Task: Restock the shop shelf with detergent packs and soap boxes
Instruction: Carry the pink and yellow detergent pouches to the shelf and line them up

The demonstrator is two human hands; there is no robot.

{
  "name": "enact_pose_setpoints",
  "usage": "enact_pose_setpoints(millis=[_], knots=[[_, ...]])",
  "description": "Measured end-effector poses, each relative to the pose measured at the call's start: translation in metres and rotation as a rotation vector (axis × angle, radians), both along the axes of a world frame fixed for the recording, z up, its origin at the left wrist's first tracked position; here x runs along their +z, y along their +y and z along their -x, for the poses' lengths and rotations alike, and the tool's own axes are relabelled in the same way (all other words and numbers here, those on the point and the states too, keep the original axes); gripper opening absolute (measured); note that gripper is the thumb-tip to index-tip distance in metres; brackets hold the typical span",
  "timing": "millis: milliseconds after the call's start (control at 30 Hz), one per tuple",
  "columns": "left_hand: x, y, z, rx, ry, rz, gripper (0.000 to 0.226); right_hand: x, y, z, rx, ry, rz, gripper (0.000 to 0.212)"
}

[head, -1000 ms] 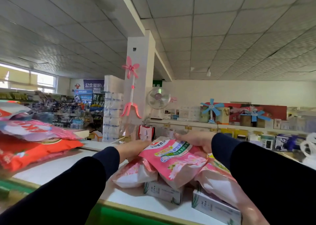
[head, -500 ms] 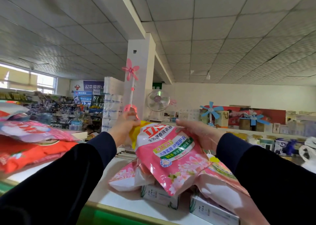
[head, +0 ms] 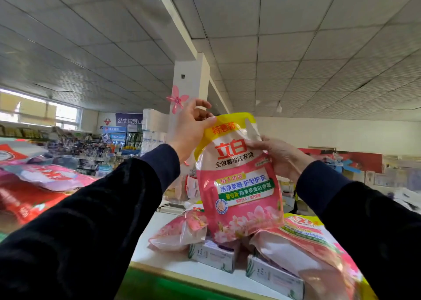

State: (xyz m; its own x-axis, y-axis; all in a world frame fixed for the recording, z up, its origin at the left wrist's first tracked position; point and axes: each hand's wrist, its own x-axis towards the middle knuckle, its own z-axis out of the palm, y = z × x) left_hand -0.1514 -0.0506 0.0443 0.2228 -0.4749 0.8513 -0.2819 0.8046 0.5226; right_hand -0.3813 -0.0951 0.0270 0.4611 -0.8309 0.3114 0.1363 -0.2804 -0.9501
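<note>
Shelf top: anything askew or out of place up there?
Yes. Two pink detergent packs lie slumped on the soap boxes, not upright. Both hands hold the raised pack upright. No spill visible.

The white shelf top (head: 159, 249) carries two soap boxes (head: 213, 255) — pink detergent packs (head: 180, 231) lie beside and over them (more packs left).

Ahead of you stands a white pillar (head: 191, 81) under a tiled ceiling (head: 296, 37), with a pink pinwheel (head: 176, 100) before it, a bright window (head: 34, 110) far left, and a blue sign (head: 128, 119) beyond.
</note>
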Motion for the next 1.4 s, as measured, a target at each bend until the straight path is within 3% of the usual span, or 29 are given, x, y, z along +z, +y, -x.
enact_pose_setpoints(millis=[67,133,200,233,267,333,400,467,600,667,733,867,967,1067,1167,1267,1400], knots=[[-0.005,0.004,0.001,-0.017,0.032,-0.036,0.051,-0.004,0.003,0.002,-0.023,-0.188,0.040,0.020],[-0.025,0.005,0.001,-0.018,0.120,-0.143,0.096,-0.011,0.005,0.005,-0.018,-0.295,0.068,0.016],[-0.055,0.002,0.003,-0.148,0.257,-0.312,0.120,-0.016,0.008,0.007,-0.015,-0.368,0.104,0.017],[-0.070,-0.001,0.006,-0.267,0.301,-0.384,0.115,-0.017,0.011,0.008,-0.026,-0.403,0.123,0.018],[-0.084,-0.005,0.008,-0.389,0.303,-0.436,0.094,-0.017,0.013,0.007,-0.049,-0.434,0.141,0.019],[-0.102,-0.003,0.016,-0.531,0.252,-0.506,0.032,-0.016,0.017,0.004,-0.101,-0.460,0.182,0.021],[-0.109,-0.001,0.023,-0.583,0.271,-0.535,0.014,-0.014,0.022,0.004,-0.121,-0.434,0.196,0.021],[-0.103,0.002,0.031,-0.558,0.333,-0.498,0.017,-0.011,0.026,0.013,-0.120,-0.336,0.197,0.024],[-0.091,0.001,0.047,-0.457,0.406,-0.400,0.059,-0.008,0.030,0.063,-0.100,-0.021,0.212,0.040],[-0.087,-0.002,0.051,-0.459,0.429,-0.359,0.063,-0.020,0.027,0.094,-0.166,0.094,0.171,0.042],[-0.082,-0.002,0.053,-0.438,0.450,-0.339,0.057,-0.039,0.022,0.118,-0.261,0.190,0.113,0.043],[-0.074,-0.009,0.054,-0.386,0.399,-0.304,0.018,-0.081,0.015,0.142,-0.468,0.332,0.014,0.047],[-0.071,-0.011,0.053,-0.377,0.335,-0.298,0.026,-0.107,0.012,0.149,-0.575,0.313,-0.045,0.055],[-0.068,-0.013,0.055,-0.366,0.317,-0.299,0.038,-0.122,0.006,0.149,-0.645,0.152,-0.146,0.062],[-0.068,-0.015,0.059,-0.358,0.316,-0.299,0.024,-0.123,0.002,0.154,-0.708,-0.054,-0.262,0.066],[-0.071,-0.013,0.062,-0.360,0.324,-0.298,0.020,-0.125,0.001,0.160,-0.723,-0.141,-0.333,0.049],[-0.073,-0.009,0.066,-0.364,0.329,-0.312,0.026,-0.133,0.007,0.156,-0.691,0.026,-0.331,0.019]])
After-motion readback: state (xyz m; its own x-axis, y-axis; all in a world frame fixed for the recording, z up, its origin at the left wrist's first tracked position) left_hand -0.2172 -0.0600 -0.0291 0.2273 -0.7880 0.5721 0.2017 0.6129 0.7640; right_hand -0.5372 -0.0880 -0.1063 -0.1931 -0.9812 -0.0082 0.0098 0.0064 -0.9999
